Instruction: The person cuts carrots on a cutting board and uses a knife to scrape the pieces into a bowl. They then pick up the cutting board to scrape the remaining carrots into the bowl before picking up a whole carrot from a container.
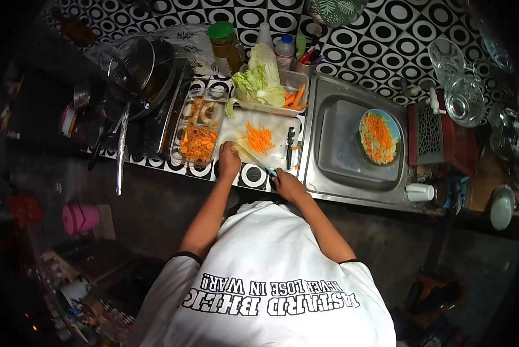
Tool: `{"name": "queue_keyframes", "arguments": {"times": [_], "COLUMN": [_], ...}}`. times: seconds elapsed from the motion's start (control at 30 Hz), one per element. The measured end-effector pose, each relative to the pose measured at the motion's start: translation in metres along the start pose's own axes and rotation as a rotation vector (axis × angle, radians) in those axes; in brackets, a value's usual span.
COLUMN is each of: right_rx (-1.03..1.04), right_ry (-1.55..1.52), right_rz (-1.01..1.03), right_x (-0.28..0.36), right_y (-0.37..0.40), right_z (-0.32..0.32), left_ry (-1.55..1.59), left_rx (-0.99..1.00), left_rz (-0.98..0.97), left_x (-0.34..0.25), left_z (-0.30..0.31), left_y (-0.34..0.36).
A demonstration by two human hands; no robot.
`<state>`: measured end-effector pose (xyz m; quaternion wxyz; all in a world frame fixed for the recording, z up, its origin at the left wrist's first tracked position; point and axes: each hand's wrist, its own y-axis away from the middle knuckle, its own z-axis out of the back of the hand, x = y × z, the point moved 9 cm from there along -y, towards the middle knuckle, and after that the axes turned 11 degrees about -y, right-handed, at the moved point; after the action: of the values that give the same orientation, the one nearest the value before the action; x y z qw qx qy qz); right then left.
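My right hand (pixel 289 185) is closed around the light blue handle of a knife (pixel 269 169). Its blade slants up and left over a white cutting board (pixel 275 122), towards my left hand. At the board's left edge my left hand (pixel 229 161) has its fingers curled together; what they hold, if anything, is too small to make out. Just beyond the blade lies a heap of carrot strips (pixel 258 139). A black peeler (pixel 290 140) rests on the board's right side.
Behind the board stands a container (pixel 263 109) with cabbage (pixel 263 75) and carrots (pixel 296 97). Left is a divided clear tray (pixel 180 137) of orange pieces, beside a stove with a pan. Right, a bowl (pixel 394 120) of shredded vegetables sits in the metal sink (pixel 311 165).
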<state>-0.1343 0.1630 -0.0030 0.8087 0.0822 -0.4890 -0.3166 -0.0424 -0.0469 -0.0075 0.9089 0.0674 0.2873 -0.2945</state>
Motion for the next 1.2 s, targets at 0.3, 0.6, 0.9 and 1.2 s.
{"name": "queue_keyframes", "arguments": {"times": [0.3, 0.6, 0.9, 1.2], "right_rx": [0.002, 0.006, 0.092, 0.068], "right_ry": [0.184, 0.199, 0.060, -0.039], "right_rz": [0.234, 0.395, 0.368, 0.346], "right_x": [0.004, -0.009, -0.017, -0.029], "right_y": [0.004, 0.007, 0.011, 0.036], "right_z": [0.029, 0.039, 0.043, 0.070], "left_ry": [-0.193, -0.381, -0.411, -0.222], "left_rx": [-0.028, 0.179, 0.081, -0.272], "left_rz": [-0.227, -0.527, -0.472, 0.090], "left_x": [-0.055, -0.095, -0.100, -0.064], "left_z": [0.032, 0.001, 0.003, 0.025], "left_y": [0.025, 0.062, 0.065, 0.070]}}
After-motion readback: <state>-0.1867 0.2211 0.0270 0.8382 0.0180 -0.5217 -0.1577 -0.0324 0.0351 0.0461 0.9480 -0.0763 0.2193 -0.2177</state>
